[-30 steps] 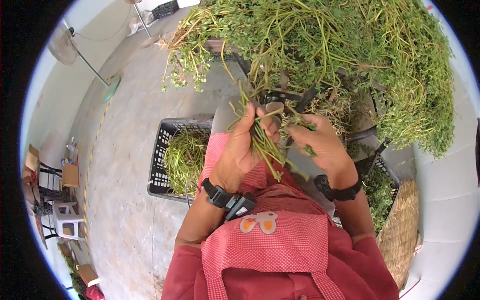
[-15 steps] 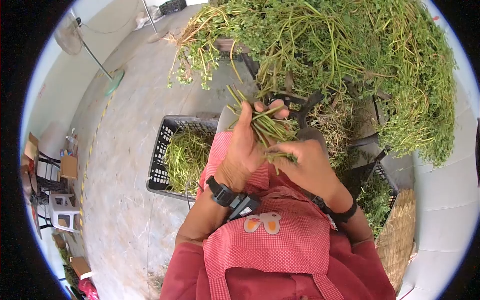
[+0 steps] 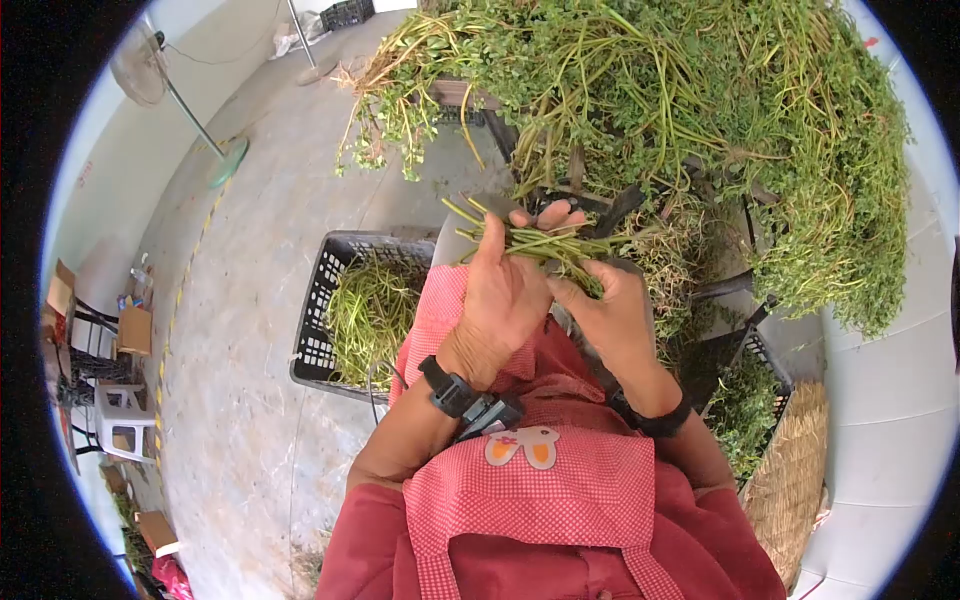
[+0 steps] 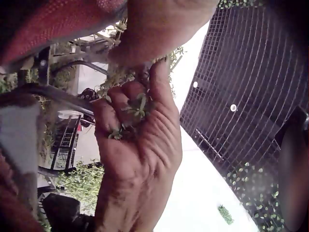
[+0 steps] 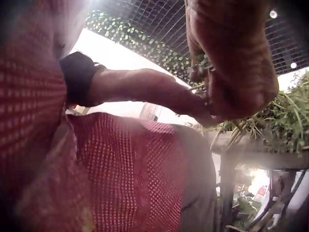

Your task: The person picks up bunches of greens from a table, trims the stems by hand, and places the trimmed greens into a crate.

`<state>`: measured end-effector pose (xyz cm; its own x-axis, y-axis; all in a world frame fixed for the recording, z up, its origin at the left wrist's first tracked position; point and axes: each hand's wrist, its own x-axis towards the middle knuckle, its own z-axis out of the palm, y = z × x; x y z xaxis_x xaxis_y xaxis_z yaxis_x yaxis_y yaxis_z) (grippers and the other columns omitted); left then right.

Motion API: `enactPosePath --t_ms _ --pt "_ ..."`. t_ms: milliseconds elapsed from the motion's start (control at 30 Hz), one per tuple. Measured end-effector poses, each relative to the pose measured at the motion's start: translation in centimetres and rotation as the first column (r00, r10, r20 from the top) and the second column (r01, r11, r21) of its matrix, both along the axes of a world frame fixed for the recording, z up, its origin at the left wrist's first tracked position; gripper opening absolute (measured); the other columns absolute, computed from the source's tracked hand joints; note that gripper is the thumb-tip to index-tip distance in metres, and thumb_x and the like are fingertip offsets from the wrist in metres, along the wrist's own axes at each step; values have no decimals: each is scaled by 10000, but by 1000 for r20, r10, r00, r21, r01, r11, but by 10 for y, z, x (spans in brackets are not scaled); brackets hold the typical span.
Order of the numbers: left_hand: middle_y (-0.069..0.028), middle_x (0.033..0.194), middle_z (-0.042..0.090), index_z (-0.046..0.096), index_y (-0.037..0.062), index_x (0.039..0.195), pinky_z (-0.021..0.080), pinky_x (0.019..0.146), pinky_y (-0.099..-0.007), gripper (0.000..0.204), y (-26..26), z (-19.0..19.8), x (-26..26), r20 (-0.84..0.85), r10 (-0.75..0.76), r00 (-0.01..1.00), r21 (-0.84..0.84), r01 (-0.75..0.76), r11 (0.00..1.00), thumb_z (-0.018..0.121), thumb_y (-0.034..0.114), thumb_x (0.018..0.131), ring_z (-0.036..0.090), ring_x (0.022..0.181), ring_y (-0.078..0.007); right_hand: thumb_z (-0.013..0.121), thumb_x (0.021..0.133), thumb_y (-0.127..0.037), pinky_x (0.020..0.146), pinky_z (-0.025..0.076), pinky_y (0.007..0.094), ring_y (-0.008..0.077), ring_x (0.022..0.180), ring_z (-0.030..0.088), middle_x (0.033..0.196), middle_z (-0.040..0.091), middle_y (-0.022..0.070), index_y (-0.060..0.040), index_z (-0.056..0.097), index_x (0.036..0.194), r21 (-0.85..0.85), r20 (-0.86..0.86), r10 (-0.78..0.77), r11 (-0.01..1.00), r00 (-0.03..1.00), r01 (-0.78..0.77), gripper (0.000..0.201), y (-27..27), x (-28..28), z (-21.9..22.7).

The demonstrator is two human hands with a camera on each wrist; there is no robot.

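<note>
A bundle of green stems (image 3: 545,243) lies across the left hand (image 3: 500,295), between its raised thumb and its fingers, in the head view. From the right, the right hand (image 3: 618,318) pinches leafy stems at the bundle's right end, its thumb and forefinger close to the left palm. In the left wrist view the right hand (image 4: 140,130) has curled fingers with small green leaves (image 4: 138,107) showing in its palm, and the left hand (image 4: 164,24) is above it. The right wrist view shows both hands meeting, partly dark.
A large heap of leafy greens (image 3: 640,90) covers the raised surface ahead. On the floor at left stands a black crate (image 3: 315,345) holding stems; another crate (image 3: 783,400) with greens is at right, beside a straw mat (image 3: 790,480). A fan and a white stool (image 3: 125,420) stand farther left.
The right hand first moved left to the left hand, then slightly right along the stems. The bundle has turned from pointing downward to lying nearly sideways.
</note>
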<state>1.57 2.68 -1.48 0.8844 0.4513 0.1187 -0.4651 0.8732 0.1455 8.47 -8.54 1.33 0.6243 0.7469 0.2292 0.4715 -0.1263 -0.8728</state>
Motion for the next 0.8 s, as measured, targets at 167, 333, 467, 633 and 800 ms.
enactPosePath --t_ms 167,333,467,633,800 --pt "-149 1292 480 510 145 933 304 1045 -452 377 -10 9 1 -51 30 998 45 -28 999 268 432 973 388 1241 -312 692 758 -223 668 493 314 234 758 664 835 673 155 -7 657 942 78 -45 -108 991 993 111 286 14 0 -15" --pt "-157 1347 425 507 124 952 290 1065 -449 363 -8 9 3 -17 47 999 107 -44 993 281 407 975 363 1264 -326 690 756 -198 678 491 307 224 774 663 838 672 152 -22 656 945 116 45 -107 988 993 101 261 17 2 -8" --pt "-165 1359 411 510 93 953 288 1072 -459 357 -1 8 -3 18 10 1000 91 -11 996 289 372 980 343 1281 -330 656 792 -154 619 470 278 155 679 599 805 644 72 4 627 978 77 11 153 985 988 -154 247 12 10 -9" --pt "-157 1341 436 526 86 973 308 1049 -476 336 9 5 -4 88 -32 996 139 20 990 315 348 979 342 1291 -316 608 835 -121 467 363 207 86 511 444 676 518 2 -16 561 909 121 -578 343 933 741 -338 137 -16 16 -12" --pt "-140 1248 514 545 94 984 368 997 -443 261 12 6 -9 43 -22 999 124 16 992 414 317 956 443 1210 -290 560 861 -114 440 307 202 55 509 392 638 462 -15 -51 510 857 359 -797 419 908 434 -217 81 -51 41 -18"
